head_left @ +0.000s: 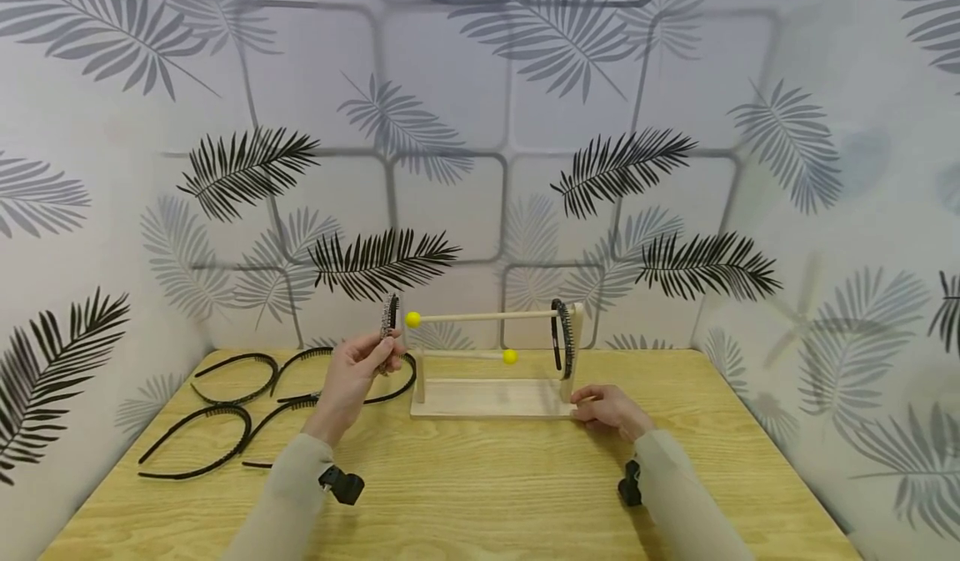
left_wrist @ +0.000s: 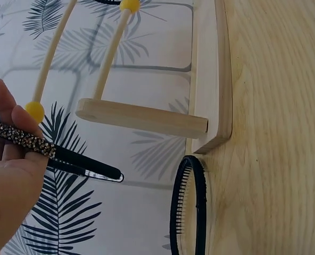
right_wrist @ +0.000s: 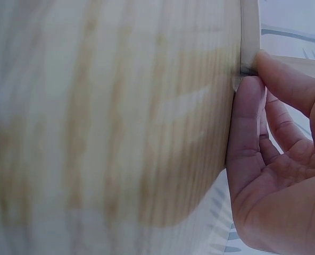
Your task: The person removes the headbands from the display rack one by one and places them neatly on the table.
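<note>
My left hand (head_left: 352, 378) holds a headband (head_left: 389, 315) upright beside the free end of a wooden rack's upper rod. In the left wrist view, the headband (left_wrist: 22, 137) shows sparkly stones and black ends, with fingers and thumb around it. The wooden rack (head_left: 487, 398) has a flat base and two rods tipped with yellow balls. A dark headband (head_left: 567, 344) hangs on the upper rod against the right post. At the base's right front corner my right hand (head_left: 613, 409) pinches the edge; the right wrist view shows the thumb and fingers at the base (right_wrist: 250, 37).
Several black headbands (head_left: 243, 428) lie on the left of the wood-grain table (head_left: 480, 494), one (left_wrist: 200, 207) close to the rack's left end. A leaf-patterned backdrop (head_left: 480, 111) stands behind and at both sides.
</note>
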A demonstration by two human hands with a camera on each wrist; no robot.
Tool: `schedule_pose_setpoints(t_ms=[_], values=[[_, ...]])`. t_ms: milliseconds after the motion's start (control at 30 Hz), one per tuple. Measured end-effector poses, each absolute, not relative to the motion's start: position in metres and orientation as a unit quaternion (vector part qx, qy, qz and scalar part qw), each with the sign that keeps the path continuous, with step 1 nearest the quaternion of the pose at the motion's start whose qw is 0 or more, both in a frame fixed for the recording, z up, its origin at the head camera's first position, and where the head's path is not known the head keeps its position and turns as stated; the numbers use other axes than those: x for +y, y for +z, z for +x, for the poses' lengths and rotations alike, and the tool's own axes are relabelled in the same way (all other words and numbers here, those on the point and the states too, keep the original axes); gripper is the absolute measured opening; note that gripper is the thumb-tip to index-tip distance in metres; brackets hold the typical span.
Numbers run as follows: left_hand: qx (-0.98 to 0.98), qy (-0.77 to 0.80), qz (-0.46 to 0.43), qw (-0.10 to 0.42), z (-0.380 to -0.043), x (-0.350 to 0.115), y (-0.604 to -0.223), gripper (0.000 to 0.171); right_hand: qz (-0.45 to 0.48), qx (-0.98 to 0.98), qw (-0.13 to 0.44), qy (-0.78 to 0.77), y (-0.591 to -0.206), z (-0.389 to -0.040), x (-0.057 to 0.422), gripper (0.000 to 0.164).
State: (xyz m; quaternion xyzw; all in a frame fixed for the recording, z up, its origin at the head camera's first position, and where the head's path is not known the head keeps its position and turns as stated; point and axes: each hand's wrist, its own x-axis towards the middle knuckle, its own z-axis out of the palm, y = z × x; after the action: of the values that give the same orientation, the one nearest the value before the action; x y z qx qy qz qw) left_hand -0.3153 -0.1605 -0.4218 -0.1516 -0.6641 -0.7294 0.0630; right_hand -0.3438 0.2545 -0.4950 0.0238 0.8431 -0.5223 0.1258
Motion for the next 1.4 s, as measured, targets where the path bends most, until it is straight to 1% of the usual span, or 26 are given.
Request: schedule_pose_setpoints(t_ms=[200,300,467,567,800,1000,1400], values=[[-0.674,-0.722,-0.153,0.021,-0.313,-0.176,-0.430,0.032,0.029,0.845,0.128,-0.518,-0.494,-0.343,0.255,0.030],[-0.679,-0.717,-0.159,0.003,-0.310,-0.183,-0.435,0.033,0.029,0.847,0.128,-0.514,-0.493,-0.343,0.255,0.030],[-0.702,-0.692,-0.167,-0.008,-0.306,-0.192,-0.443,0.038,0.025,0.847,0.131,-0.515,-0.492,-0.344,0.253,0.030],[-0.722,-0.672,-0.165,-0.018,-0.303,-0.196,-0.447,0.039,0.018,0.846,0.135,-0.515,-0.492,-0.344,0.253,0.032],[-0.742,-0.638,-0.198,-0.055,-0.299,-0.201,-0.453,0.037,0.011,0.851,0.137,-0.508,-0.492,-0.343,0.254,0.036],[-0.764,-0.597,-0.227,-0.092,-0.298,-0.208,-0.458,0.034,0.014,0.850,0.141,-0.507,-0.491,-0.343,0.254,0.035],[-0.786,-0.548,-0.249,-0.140,-0.297,-0.219,-0.461,0.035,0.016,0.850,0.140,-0.507,-0.491,-0.343,0.255,0.035]])
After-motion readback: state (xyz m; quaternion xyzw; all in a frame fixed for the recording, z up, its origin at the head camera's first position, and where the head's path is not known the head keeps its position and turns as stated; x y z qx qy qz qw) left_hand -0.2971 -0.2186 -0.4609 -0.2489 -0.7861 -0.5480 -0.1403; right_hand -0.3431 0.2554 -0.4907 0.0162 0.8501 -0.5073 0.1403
